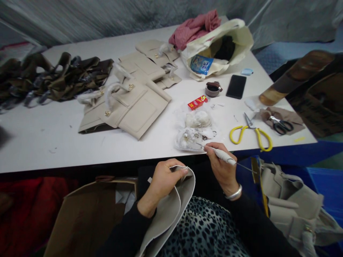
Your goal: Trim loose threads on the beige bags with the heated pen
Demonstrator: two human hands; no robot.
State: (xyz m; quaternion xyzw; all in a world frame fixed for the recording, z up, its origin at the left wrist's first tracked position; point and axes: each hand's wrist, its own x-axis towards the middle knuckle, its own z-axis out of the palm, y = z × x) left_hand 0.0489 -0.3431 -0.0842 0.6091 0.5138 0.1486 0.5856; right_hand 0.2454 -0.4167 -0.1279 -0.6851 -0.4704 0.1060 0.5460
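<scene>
My left hand (164,178) pinches the top edge of a beige leather bag piece (171,210), which hangs open over my lap. In my right hand (223,171), fingers are closed round a white-handled tool (223,155); its thin tip points left, over a clear plastic bag of small parts (190,139) at the table's front edge. A thin rod or wire sticks out behind the handle. Just beyond that bag lies a second plastic bag with whitish contents (198,119).
On the white table (48,142) lie beige handbags (134,107), dark bags (80,75), yellow-handled scissors (250,134), black scissors (280,125), a phone (236,86), a red box (197,102) and a tote (219,46). A blue bin (327,185) stands right, a carton (85,210) left.
</scene>
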